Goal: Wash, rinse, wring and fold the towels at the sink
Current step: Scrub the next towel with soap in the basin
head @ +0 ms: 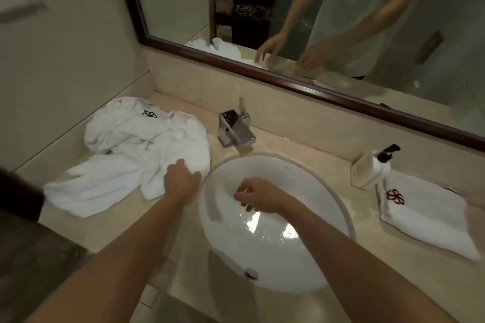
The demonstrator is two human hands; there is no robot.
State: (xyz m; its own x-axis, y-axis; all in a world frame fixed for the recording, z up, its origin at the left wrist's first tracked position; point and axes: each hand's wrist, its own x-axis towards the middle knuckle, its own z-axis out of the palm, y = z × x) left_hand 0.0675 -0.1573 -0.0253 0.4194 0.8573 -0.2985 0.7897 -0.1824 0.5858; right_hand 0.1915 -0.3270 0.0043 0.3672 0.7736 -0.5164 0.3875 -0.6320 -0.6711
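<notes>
- Dim, greenish-yellow indoor light; the picture's corners fall darker.
- Bright glare patches on the water in the sink (275,220).
- Wide-angle bending curves the mirror (315,8) frame and counter (301,149) edges.
- Overall soft, slightly blurred; mirror reflection smeared.

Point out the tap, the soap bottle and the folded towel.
tap (236,130), head view, on its chrome spout.
soap bottle (368,170), head view, on its white body.
folded towel (425,217), head view, on its top face, right of the sink.

Left hand (181,181) on crumpled towels (147,139)
</notes>
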